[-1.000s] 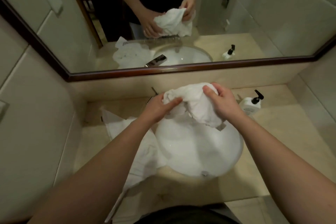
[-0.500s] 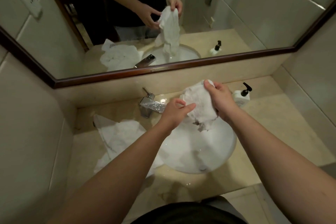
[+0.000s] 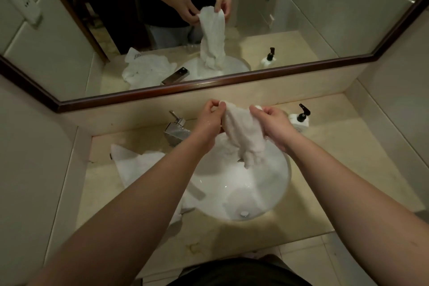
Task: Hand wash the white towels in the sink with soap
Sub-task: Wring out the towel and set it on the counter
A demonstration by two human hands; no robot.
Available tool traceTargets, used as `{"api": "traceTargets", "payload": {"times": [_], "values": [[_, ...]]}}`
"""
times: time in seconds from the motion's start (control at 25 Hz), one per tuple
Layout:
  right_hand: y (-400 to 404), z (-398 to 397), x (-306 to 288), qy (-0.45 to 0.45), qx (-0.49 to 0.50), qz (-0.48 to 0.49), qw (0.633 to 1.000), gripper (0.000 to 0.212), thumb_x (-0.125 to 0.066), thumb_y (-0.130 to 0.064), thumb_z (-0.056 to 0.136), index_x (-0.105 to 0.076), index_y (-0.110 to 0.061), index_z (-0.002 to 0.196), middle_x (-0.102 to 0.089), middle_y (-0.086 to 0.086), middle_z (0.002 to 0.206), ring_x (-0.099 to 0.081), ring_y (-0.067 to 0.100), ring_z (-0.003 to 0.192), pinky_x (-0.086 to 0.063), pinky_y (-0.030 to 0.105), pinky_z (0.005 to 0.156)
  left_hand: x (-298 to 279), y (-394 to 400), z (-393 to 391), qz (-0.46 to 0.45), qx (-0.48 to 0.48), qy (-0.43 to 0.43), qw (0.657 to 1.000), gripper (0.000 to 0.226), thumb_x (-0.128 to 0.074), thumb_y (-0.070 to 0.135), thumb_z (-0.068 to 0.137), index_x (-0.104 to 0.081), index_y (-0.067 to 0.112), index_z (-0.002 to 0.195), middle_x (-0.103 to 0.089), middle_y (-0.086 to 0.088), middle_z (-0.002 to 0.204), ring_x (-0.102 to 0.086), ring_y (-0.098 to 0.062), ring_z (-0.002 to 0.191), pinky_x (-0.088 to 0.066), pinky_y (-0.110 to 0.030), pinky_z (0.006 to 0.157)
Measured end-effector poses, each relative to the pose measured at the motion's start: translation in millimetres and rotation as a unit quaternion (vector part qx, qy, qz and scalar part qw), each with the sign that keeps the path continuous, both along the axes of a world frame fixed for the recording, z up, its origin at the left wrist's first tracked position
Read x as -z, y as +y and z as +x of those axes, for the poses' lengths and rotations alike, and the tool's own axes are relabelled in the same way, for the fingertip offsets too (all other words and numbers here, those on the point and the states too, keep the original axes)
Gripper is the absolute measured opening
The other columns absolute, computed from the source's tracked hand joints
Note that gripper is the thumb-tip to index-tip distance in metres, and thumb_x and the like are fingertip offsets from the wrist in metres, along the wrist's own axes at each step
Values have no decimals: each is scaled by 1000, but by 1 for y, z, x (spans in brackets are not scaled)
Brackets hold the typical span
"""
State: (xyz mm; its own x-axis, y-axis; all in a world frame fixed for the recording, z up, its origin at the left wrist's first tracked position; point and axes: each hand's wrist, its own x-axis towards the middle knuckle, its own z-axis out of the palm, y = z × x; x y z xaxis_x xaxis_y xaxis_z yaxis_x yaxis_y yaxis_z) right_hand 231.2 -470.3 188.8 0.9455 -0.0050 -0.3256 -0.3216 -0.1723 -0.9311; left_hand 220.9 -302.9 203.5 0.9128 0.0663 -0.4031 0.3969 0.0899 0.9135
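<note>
the wide wood-framed wall mirror (image 3: pixel 209 86) runs along the wall behind the round white ceramic sink (image 3: pixel 243 188) & doubles the scene. beige stone counter (image 3: pixel 336 169) wraps round the sink. the sink bowl is the landmark: drain at its near edge, bowl looks wet.

spare crumpled white towel (image 3: pixel 144 167) lies on the counter left of the sink, one corner draped over the sink rim, prob parked there to wait its turn or already done; can't tell which.

white wet hand towel (image 3: pixel 241 132) hangs above the far half of the sink, lower end dangling over the bowl so drips fall inside, not on the counter.

left hand (image 3: pixel 209 121) & right hand (image 3: pixel 271 123) each pinch a top corner, fingers curled tight on cloth, held apart, prob to spread or rub it.

chrome square tap (image 3: pixel 176 132) sits at the sink's far left. white pump soap bottle w/ black nozzle (image 3: pixel 300 119) stands far right of the sink, beside the right hand, easy reach.
</note>
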Motion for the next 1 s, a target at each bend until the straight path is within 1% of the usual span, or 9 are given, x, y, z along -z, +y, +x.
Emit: {"api": "traceTargets", "payload": {"times": [0.12,0.24,0.28,0.36,0.48,0.64,0.8,0.88,1.0], "values": [[-12,3,-3,21,-58,-97,993,67,-53,-57,94,-68,7,84,-68,11,74,-63,27,69,-54,40,72,-16,-5,14,-2,20,-55,998,15,-49,27,105,-53,20,93,-59,0,78,-55,-14,70,-49,-27,63],[-18,9,-12,-21,-111,-287,951,63,-46,-62,94,-73,-8,73,-69,7,74,-63,21,72,-47,34,69,-30,-7,26,29,71,-101,992,19,-55,30,102,-62,32,84,-61,6,81,-55,-13,75,-47,-34,76],[-17,13,-15,-58,-111,-281,952,54,-48,-57,96,-72,-12,79,-68,4,78,-61,17,74,-44,33,67,-36,-8,27,27,90,-110,989,20,-55,28,102,-63,32,83,-62,7,83,-56,-12,75,-47,-34,78],[-13,19,-20,-95,-122,-106,982,27,-51,-40,100,-67,-18,100,-68,0,97,-62,12,90,-45,31,79,-47,-11,27,28,136,-127,982,20,-55,24,102,-62,29,83,-64,9,79,-58,-9,71,-48,-29,75],[-13,23,-17,-66,-149,66,984,24,-54,-31,99,-69,-18,113,-69,6,115,-63,19,110,-45,39,101,-58,-10,27,75,165,-152,972,20,-57,23,100,-62,28,81,-65,12,74,-59,-4,71,-47,-26,77],[-18,22,-20,-78,-146,57,985,52,-67,-39,86,-63,10,100,-61,10,90,-55,19,84,-44,38,77,-59,2,28,133,147,-172,965,20,-57,17,100,-58,20,80,-58,9,71,-54,-1,64,-45,-18,69],[-14,18,-30,-92,-172,71,978,22,-67,-23,93,-60,-6,82,-55,0,74,-51,10,67,-40,23,60,-55,18,24,216,184,-123,951,23,-63,33,96,-65,13,87,-65,7,81,-61,5,67,-48,-11,65],[-9,16,-37,-108,-194,42,974,17,-63,-19,95,-59,-10,81,-57,-1,74,-52,7,65,-42,18,57,-52,23,20,295,229,-96,923,39,-65,54,90,-74,16,94,-74,0,88,-69,-3,76,-54,-21,69],[-5,14,-44,-125,-193,2,973,22,-62,-19,96,-61,-2,82,-59,5,73,-52,6,64,-42,19,58,-52,24,18,326,222,-110,912,48,-65,53,90,-76,6,89,-75,-14,88,-68,-14,72,-57,-37,68]]}}
